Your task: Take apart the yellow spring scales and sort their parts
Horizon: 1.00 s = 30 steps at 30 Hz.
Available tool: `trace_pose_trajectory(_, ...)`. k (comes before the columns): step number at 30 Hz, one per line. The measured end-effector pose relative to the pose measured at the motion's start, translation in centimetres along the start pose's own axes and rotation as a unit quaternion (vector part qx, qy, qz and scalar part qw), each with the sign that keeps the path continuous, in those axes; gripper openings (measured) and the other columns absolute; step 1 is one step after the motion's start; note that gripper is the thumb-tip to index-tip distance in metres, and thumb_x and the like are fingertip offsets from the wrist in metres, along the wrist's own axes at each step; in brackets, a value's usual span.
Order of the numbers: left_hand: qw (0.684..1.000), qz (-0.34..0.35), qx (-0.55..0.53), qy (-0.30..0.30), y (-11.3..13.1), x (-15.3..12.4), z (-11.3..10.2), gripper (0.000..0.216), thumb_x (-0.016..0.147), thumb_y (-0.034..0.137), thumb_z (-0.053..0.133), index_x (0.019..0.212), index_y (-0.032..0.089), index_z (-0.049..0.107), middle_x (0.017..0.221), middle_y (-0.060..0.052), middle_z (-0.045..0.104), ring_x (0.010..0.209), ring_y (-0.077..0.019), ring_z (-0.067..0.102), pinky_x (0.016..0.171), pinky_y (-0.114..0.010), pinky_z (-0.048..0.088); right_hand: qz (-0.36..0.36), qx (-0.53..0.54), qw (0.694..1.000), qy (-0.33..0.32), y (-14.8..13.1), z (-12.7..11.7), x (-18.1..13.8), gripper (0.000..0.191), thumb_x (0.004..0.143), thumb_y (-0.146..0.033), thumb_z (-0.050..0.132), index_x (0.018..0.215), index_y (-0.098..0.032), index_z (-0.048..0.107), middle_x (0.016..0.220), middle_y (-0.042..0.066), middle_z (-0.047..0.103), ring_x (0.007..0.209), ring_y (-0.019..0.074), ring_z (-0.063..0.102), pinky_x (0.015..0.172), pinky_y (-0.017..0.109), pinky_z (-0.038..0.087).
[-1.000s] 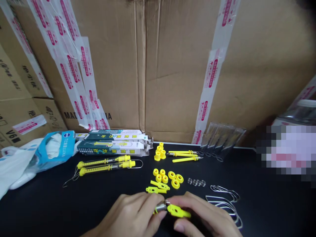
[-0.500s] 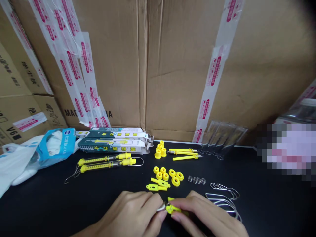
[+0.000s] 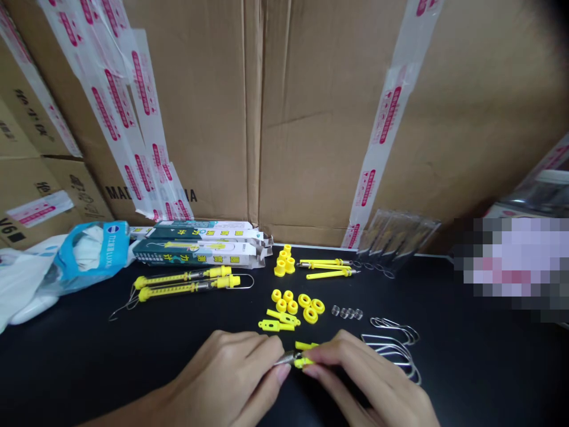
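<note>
My left hand (image 3: pixel 233 370) pinches a metal coil spring (image 3: pixel 287 358) between thumb and forefinger, with its looped end sticking out to the right. In my right hand (image 3: pixel 362 373), a small yellow plastic piece (image 3: pixel 303 362) is held by thumb and fingertips. Spring loop and yellow piece meet at the fingertips; whether they are hooked together I cannot tell. Just behind lies another yellow part (image 3: pixel 304 345), partly hidden by my right fingers. Two flat yellow slotted pieces (image 3: pixel 278 325) rest beyond my hands, near yellow collars (image 3: pixel 281 305) and rings (image 3: pixel 310 315).
Small clear coils (image 3: pixel 347 312) and bent wire hooks (image 3: pixel 393 350) lie to the right. Further back are yellow rods with springs (image 3: pixel 329 274), yellow caps (image 3: pixel 284 267), clear tubes (image 3: pixel 395 237), assembled spring scales (image 3: pixel 186 287) and printed boxes (image 3: pixel 195 252). Tall cardboard (image 3: pixel 306 118) closes off the back.
The view has tilted slightly, so the table items sit higher and further left. More of the spring now shows between my hands, and both hands keep their pinch.
</note>
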<state>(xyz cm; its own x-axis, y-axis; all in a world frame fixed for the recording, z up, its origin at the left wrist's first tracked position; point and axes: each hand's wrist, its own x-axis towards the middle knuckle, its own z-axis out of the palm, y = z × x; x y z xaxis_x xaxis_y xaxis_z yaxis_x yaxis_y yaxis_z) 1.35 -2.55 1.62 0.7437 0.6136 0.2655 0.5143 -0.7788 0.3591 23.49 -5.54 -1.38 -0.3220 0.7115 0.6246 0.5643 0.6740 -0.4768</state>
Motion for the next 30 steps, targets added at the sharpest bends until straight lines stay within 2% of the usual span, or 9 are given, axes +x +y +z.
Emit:
trace_pose_trajectory(3,1.000,0.009,0.008,-0.004,0.1,-0.1,0.0,0.027,0.103,0.022,0.033,0.087,0.022,0.055,0.076,0.002,0.066,0.065,-0.0162,0.066,0.058,-0.028,0.045,0.017,0.055,0.998,-0.037,0.1,-0.3,0.3,0.010,0.099,-0.016,0.055,0.101,-0.023,0.061,0.086,0.000,0.070,0.075,0.0126,0.069,0.068,0.020,0.056)
trace_pose_trajectory(8,0.996,0.044,0.050,0.055,0.2,0.0,0.1,0.035,0.108,0.026,0.019,0.117,0.021,0.052,0.094,0.000,0.074,0.077,-0.0175,0.073,0.061,-0.030,0.048,0.003,0.085,0.994,-0.072,0.1,-0.4,0.3,0.015,0.101,-0.018,0.053,0.112,-0.025,0.059,0.092,0.000,0.070,0.077,0.0125,0.068,0.070,0.020,0.056)
trace_pose_trajectory(10,0.996,0.050,0.055,0.055,0.0,0.0,0.3,0.037,0.109,0.030,0.016,0.115,0.022,0.052,0.092,0.001,0.074,0.075,-0.0170,0.073,0.059,-0.030,0.048,0.021,0.085,0.993,-0.083,0.1,-0.3,0.1,0.016,0.100,-0.017,0.054,0.113,-0.027,0.058,0.094,-0.002,0.070,0.079,0.0116,0.069,0.072,0.019,0.056)
trace_pose_trajectory(15,0.996,0.050,0.068,0.027,-0.4,-0.1,0.8,0.042,0.109,0.039,0.021,0.092,0.022,0.055,0.074,0.003,0.065,0.061,-0.0160,0.066,0.052,-0.030,0.040,0.070,0.084,0.991,-0.074,0.1,-0.1,-0.2,0.034,0.098,-0.016,0.058,0.127,-0.030,0.048,0.096,-0.004,0.071,0.082,0.0103,0.072,0.076,0.015,0.057)
trace_pose_trajectory(19,0.998,0.031,0.054,0.012,-0.5,-0.2,1.1,0.037,0.109,0.034,0.028,0.087,0.021,0.055,0.074,0.002,0.063,0.063,-0.0150,0.062,0.056,-0.029,0.040,-0.002,0.039,0.997,-0.069,-0.1,0.0,-0.1,0.021,0.101,-0.016,0.051,0.119,-0.025,0.056,0.091,0.001,0.069,0.077,0.0138,0.069,0.069,0.022,0.057)
trace_pose_trajectory(23,0.997,0.040,0.031,0.058,-0.6,-0.2,1.1,0.037,0.109,0.032,0.029,0.085,0.020,0.055,0.073,0.003,0.062,0.062,-0.0130,0.061,0.057,-0.027,0.041,-0.073,-0.023,0.997,-0.032,-0.5,0.0,0.2,0.018,0.102,-0.015,0.048,0.113,-0.016,0.062,0.083,0.003,0.068,0.071,0.0150,0.064,0.065,0.026,0.057)
trace_pose_trajectory(28,0.996,0.042,0.024,0.077,-0.9,-0.2,1.3,0.036,0.109,0.034,0.032,0.086,0.021,0.055,0.070,0.005,0.062,0.057,-0.0114,0.060,0.055,-0.026,0.041,-0.102,-0.120,0.988,0.003,-1.0,0.0,0.5,0.024,0.103,-0.014,0.043,0.098,-0.013,0.066,0.073,0.004,0.067,0.064,0.0156,0.064,0.057,0.026,0.055)
trace_pose_trajectory(30,0.996,0.042,0.027,0.080,-1.0,-0.4,1.5,0.034,0.109,0.034,0.034,0.086,0.021,0.056,0.069,0.005,0.062,0.056,-0.0114,0.060,0.054,-0.026,0.041,-0.110,-0.163,0.980,0.015,-1.2,0.1,0.4,0.026,0.103,-0.013,0.042,0.093,-0.014,0.066,0.070,0.003,0.068,0.063,0.0161,0.066,0.059,0.027,0.056)
